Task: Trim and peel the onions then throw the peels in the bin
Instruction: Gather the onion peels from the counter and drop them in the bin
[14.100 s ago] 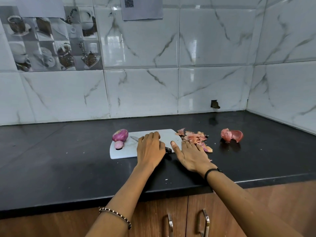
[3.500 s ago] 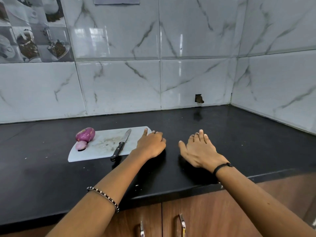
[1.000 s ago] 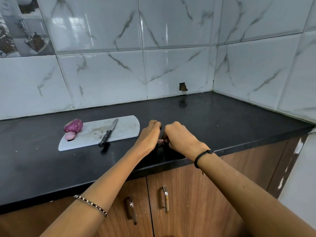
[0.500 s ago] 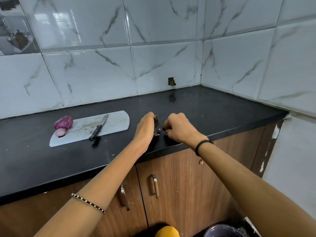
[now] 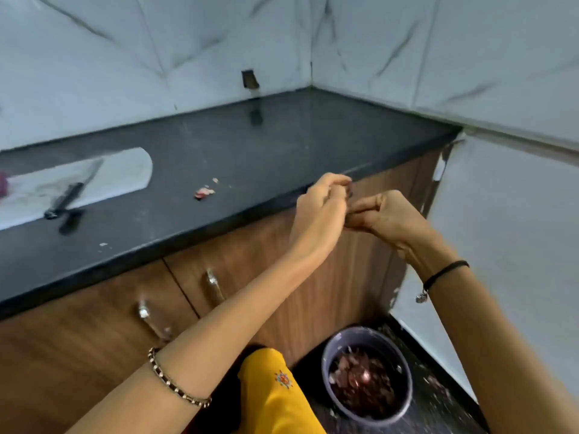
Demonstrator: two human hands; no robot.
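Black countertop with white cutting board and small onion scraps

You have 2 hands in view, the left hand and the right hand, with 1 dark scrap pinched at the left fingertips. On the 1 countertop you can count 1 cutting board, 1 knife, 1 onion cut off by the frame edge, 1 pink peel clump and at least 3 tiny flecks. Below are 2 cabinet doors, 2 handles and 1 bin of peels. You wear 1 beaded bracelet and 1 black band.
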